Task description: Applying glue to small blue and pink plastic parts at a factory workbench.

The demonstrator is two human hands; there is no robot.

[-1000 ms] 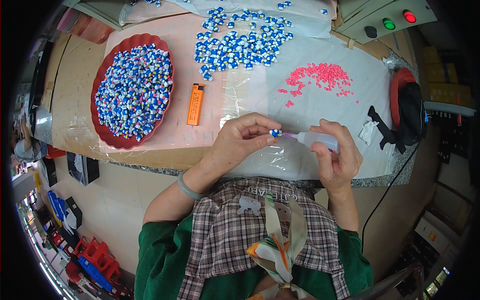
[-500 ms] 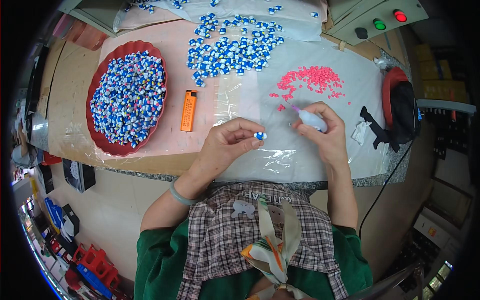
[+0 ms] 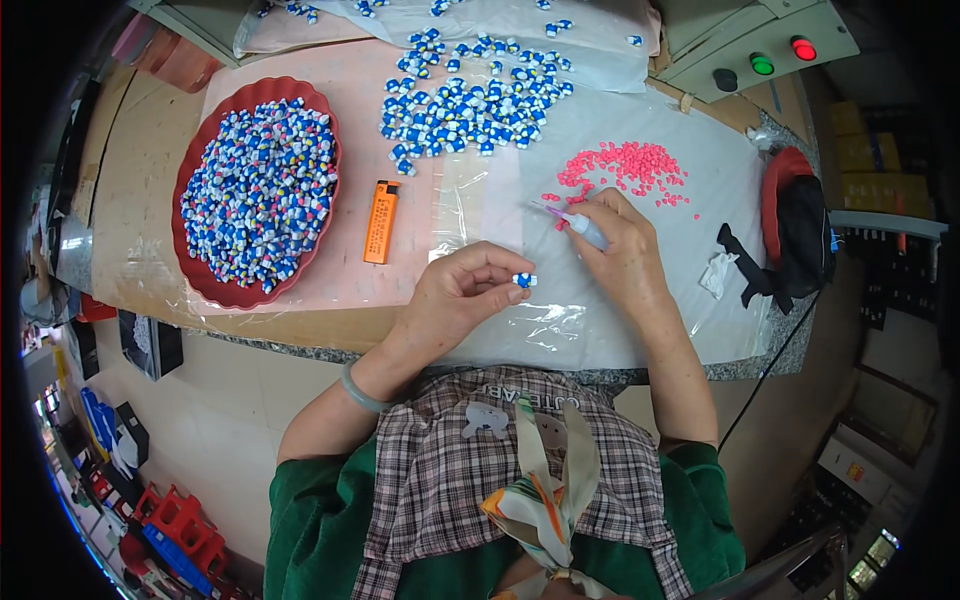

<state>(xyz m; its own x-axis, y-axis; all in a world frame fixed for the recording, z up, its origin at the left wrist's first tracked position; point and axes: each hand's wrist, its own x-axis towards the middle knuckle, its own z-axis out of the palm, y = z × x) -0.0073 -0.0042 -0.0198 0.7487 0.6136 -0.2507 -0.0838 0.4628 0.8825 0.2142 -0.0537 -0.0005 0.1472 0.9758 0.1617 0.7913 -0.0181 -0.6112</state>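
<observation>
Left hand [image 3: 470,290]: on my feed it's pinching 1 tiny blue-and-white piece [image 3: 526,281] between thumb and fingertips, so that piece sits right at the tips.
Right hand [image 3: 622,240]: fingers closed around a small squeeze bottle [image 3: 590,233], purple nozzle [image 3: 549,209] aimed ahead and to the left. The 2 hands are apart from each other.
Pink bits [image 3: 640,165]: loose scatter just ahead of the right hand. The nozzle is near a few strays, can't tell from here if it's touching any.
Blue pile [image 3: 465,105]: spread out well ahead of the left hand.
Red bowl [image 3: 235,298]: off to the left of the left hand, heaped with similar pieces, some pink showing. An orange lighter [image 3: 380,222] lies between the bowl and that hand.
Handling tips: imo hold the piece by its edges so the face isn't covered, squeeze the bottle gently, and bring the nozzle in slow and low so the strays don't scatter.
Writing: the plaid apron [image 3: 610,480] has lettering, upside down to me. The lighter has print too small for me to make out.
</observation>
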